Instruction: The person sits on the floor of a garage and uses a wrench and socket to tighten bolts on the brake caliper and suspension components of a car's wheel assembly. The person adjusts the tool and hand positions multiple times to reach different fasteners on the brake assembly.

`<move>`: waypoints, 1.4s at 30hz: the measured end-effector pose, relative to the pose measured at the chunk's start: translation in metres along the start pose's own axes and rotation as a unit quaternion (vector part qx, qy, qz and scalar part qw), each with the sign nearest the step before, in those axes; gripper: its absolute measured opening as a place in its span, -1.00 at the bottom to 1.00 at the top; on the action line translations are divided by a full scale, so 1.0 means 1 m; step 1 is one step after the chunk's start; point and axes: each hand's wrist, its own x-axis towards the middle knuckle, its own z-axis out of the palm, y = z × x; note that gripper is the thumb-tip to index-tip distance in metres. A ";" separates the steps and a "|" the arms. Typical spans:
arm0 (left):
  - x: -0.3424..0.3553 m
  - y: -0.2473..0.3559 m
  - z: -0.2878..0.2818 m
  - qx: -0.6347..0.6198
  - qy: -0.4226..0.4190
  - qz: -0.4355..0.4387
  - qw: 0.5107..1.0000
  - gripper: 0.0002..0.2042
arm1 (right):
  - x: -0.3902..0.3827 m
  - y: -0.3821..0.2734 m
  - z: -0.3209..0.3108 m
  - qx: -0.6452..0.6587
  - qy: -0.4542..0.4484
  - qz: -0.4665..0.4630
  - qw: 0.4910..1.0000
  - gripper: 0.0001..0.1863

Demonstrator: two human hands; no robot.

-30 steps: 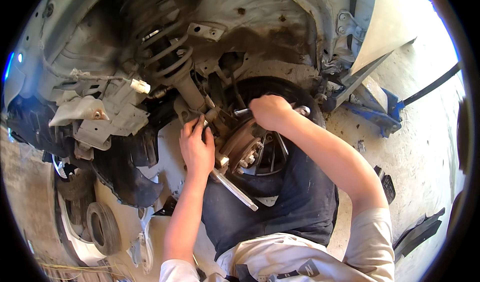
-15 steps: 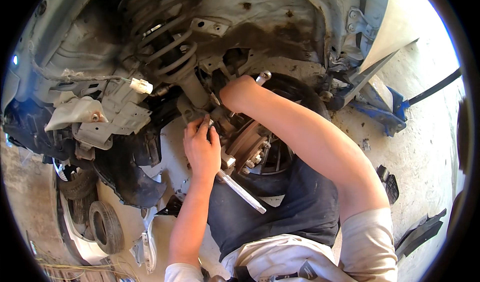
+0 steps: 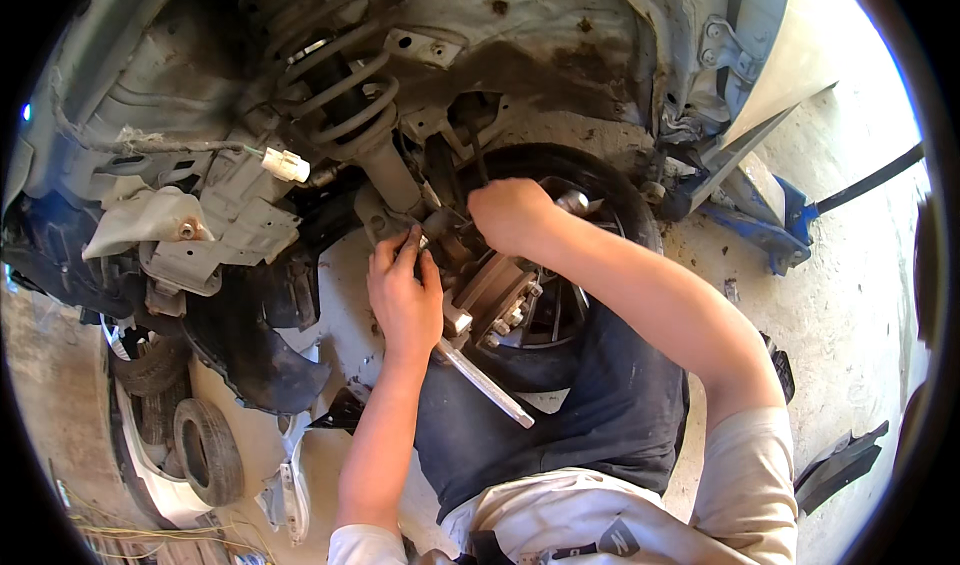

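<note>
My left hand (image 3: 405, 290) is at the lower bracket of the strut (image 3: 385, 170), its fingers pinched around a small shiny part I cannot make out. To its right, my right hand (image 3: 512, 215) is wrapped around a wrench (image 3: 573, 202); only a rounded chrome end shows beyond the fist. Under both hands sits the wheel hub with a rusty brake disc (image 3: 490, 290) and several studs. A silver metal bar (image 3: 485, 383) slants from beside the hub down over my dark trousers. The coil spring (image 3: 350, 105) rises above the strut.
A wheel with a tire (image 3: 640, 220) lies behind the hub. A white connector (image 3: 286, 165) hangs at the left, near a torn black liner (image 3: 255, 355). A blue jack (image 3: 790, 230) stands at the right. Loose tires (image 3: 210, 453) and black trim (image 3: 845, 465) lie on the floor.
My right hand has come down and to the right, toward me, and the wrench's chrome end has swung lower with it. The left hand stays at the strut bracket.
</note>
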 end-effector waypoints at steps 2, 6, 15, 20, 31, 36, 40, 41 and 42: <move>0.001 0.004 0.000 -0.001 -0.001 0.000 1.000 -0.69 | -0.014 0.008 0.013 0.024 0.025 0.011 0.999 -0.81; 0.002 0.005 -0.002 0.001 -0.002 0.006 1.000 -0.70 | -0.025 0.008 0.027 0.066 0.040 0.046 0.996 -0.88; 0.000 0.003 -0.002 0.020 -0.016 -0.011 1.000 -0.69 | 0.010 -0.011 -0.004 -0.055 -0.014 -0.039 0.998 -0.82; 0.000 0.005 0.000 0.012 -0.014 -0.014 1.000 -0.69 | 0.019 -0.009 -0.012 -0.024 -0.070 -0.013 0.997 -0.77; 0.000 0.003 0.000 0.008 -0.015 -0.019 1.000 -0.68 | -0.032 -0.006 -0.033 -0.150 -0.108 -0.043 0.982 -0.78; -0.003 0.000 -0.008 0.003 0.000 -0.032 0.999 -0.68 | -0.051 0.008 -0.053 -0.116 -0.100 -0.039 0.987 -0.75; -0.002 0.004 0.000 -0.005 -0.007 -0.016 1.000 -0.67 | -0.057 0.036 -0.029 0.017 -0.015 -0.038 0.999 -0.69; -0.001 0.004 0.001 -0.007 -0.006 -0.012 1.000 -0.67 | -0.055 0.037 -0.027 0.007 -0.020 -0.032 0.999 -0.67; -0.001 0.003 0.001 -0.008 -0.006 -0.007 1.000 -0.66 | -0.055 0.033 -0.028 -0.002 -0.025 -0.025 0.999 -0.64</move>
